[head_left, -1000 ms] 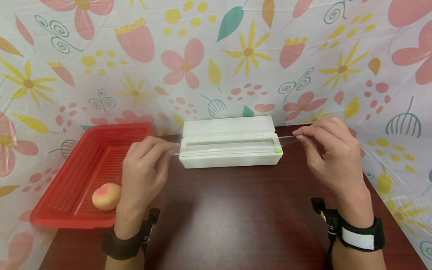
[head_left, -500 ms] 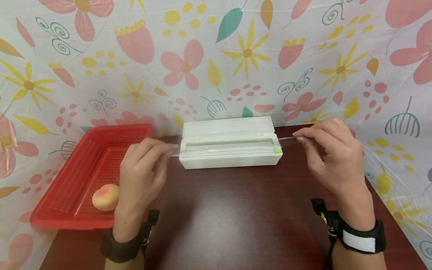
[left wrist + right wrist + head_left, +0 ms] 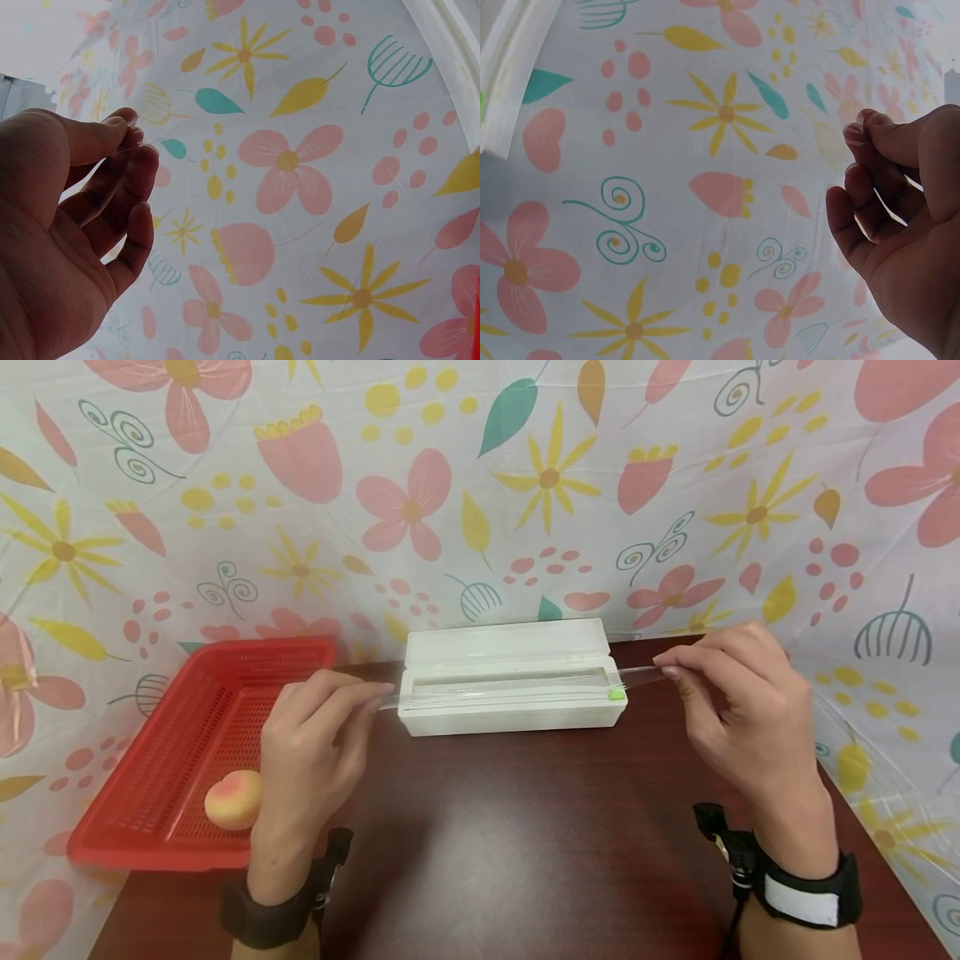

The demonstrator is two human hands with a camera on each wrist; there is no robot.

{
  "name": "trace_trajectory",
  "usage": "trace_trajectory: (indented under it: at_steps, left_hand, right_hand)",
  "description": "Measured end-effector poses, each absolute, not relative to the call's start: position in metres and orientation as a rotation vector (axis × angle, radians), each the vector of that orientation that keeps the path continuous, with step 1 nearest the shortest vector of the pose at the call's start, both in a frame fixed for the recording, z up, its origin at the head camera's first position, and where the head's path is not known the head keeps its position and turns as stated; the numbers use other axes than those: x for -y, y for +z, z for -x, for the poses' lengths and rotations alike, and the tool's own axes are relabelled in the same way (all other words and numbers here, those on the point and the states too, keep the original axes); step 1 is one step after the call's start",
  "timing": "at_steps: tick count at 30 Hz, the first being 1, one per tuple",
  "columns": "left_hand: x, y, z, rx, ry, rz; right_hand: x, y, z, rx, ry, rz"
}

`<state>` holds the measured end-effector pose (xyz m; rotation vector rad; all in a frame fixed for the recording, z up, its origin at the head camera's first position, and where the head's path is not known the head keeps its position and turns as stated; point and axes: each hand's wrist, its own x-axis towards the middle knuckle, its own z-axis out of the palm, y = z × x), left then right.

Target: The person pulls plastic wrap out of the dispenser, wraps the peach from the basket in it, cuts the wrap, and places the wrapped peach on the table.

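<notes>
A long white cling film dispenser point(image 3: 517, 718) stands at the back of the table, its lid point(image 3: 506, 643) raised. Clear cling film point(image 3: 495, 696) stretches across its opening and sticks out past both ends. My left hand point(image 3: 318, 752) pinches the left end of the film between thumb and fingertips. On the other side, the right hand point(image 3: 750, 718) pinches the right end, just beyond a green tab point(image 3: 616, 694) on the box. Both wrist views show thumb and index finger pressed together; the film there is barely visible.
At the left stands a red basket point(image 3: 168, 852) with a peach point(image 3: 234, 800) in it, partly behind my left wrist. The dark wooden table point(image 3: 525, 843) reaches back to a flower-printed sheet point(image 3: 510, 502).
The left hand has shifted slightly left and the right hand slightly right and down. The film between them has edged a little towards me. Both hands keep their pinch.
</notes>
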<state>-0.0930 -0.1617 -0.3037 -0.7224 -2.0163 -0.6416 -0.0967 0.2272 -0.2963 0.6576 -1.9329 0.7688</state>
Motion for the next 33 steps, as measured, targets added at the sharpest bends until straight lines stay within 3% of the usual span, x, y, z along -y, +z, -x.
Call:
trace_trajectory:
  at_steps: [33]
  left_hand:
    - [0.1606, -0.2998, 0.0861, 1.972, -0.652, 0.719]
  right_hand:
    - [-0.2213, -0.2933, 0.092, 1.828, 0.808, -0.66]
